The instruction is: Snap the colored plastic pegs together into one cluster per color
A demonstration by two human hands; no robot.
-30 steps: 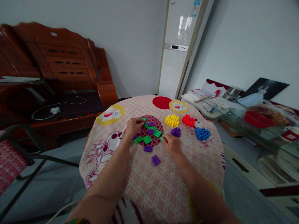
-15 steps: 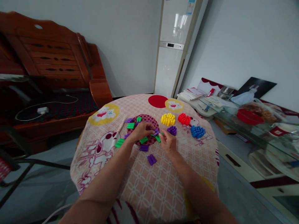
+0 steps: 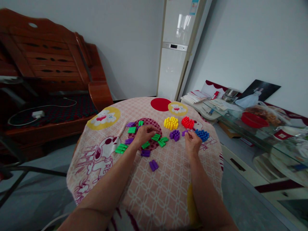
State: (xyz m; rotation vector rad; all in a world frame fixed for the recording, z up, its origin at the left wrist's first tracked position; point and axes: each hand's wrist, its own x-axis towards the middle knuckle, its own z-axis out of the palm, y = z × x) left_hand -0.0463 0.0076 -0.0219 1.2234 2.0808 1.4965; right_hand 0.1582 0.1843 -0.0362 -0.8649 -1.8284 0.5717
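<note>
Right hand (image 3: 193,141) shifted rightward, pinching purple plastic piece (image 3: 184,132) near knobbly blue cluster (image 3: 203,135); left hand (image 3: 145,134), grip unclear, partly covers checked maroon circle (image 3: 151,122).

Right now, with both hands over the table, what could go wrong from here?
The right hand is close to the blue cluster and might nudge it. The small purple piece at its fingertips could slip. The left hand, near loose green pieces, may brush them aside.

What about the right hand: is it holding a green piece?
No, the right hand pinches a purple piece, beside the purple cluster.
</note>
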